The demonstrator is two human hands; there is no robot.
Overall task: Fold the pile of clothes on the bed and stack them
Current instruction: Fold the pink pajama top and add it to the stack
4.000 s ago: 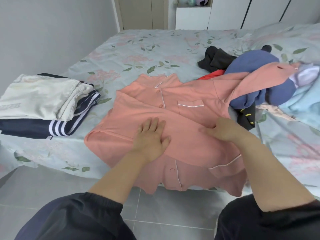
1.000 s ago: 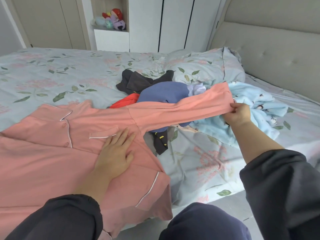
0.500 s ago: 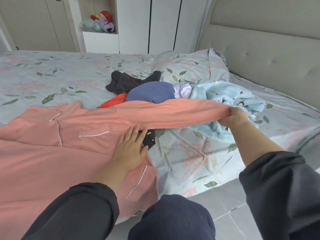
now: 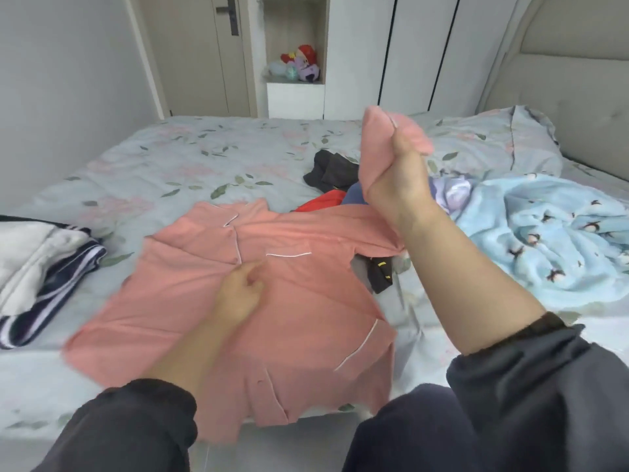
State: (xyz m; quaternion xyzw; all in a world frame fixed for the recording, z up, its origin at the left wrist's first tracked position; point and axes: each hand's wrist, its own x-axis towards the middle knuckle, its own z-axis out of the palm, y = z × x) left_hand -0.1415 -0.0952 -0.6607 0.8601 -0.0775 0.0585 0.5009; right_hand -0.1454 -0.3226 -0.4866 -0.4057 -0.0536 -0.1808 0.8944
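while my right hand (image 4: 394, 168) grips the sleeve (image 4: 377, 144) up at 1 o'clock, left hand (image 4: 241, 291) sits blurred on the pink shirt (image 4: 306, 318), grip unclear; i'd fold sleeve straight across, chest pinned.

head view | worn by the person standing at the edge of the bed (image 4: 204, 155) | faces forward and down, toward the wardrobe (image 4: 418, 46) | close, bed edge right beneath the lens | sole view
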